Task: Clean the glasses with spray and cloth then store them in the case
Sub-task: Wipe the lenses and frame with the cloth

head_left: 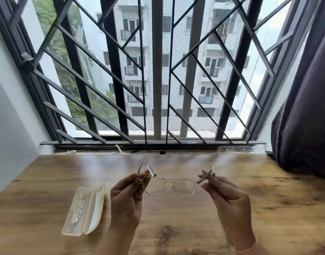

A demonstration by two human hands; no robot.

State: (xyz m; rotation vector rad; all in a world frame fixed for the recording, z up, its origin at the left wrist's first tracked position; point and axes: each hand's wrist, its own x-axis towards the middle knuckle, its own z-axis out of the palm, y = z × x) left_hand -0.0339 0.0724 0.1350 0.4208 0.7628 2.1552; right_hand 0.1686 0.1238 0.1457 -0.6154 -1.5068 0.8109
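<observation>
Clear-framed glasses (169, 186) hang in the air above the wooden table (268, 208), lenses facing me. My left hand (126, 197) pinches the left hinge, where the temple arm is bent partway in. My right hand (226, 196) grips the right hinge and its temple arm. A translucent white glasses case (85, 207) lies open on the table to the left of my left hand. No spray bottle or cloth shows in view.
A barred window (158, 80) rises behind the table's far edge. A dark curtain (305, 107) hangs at the right, its hem resting on the table corner. A white wall (8, 116) borders the left side.
</observation>
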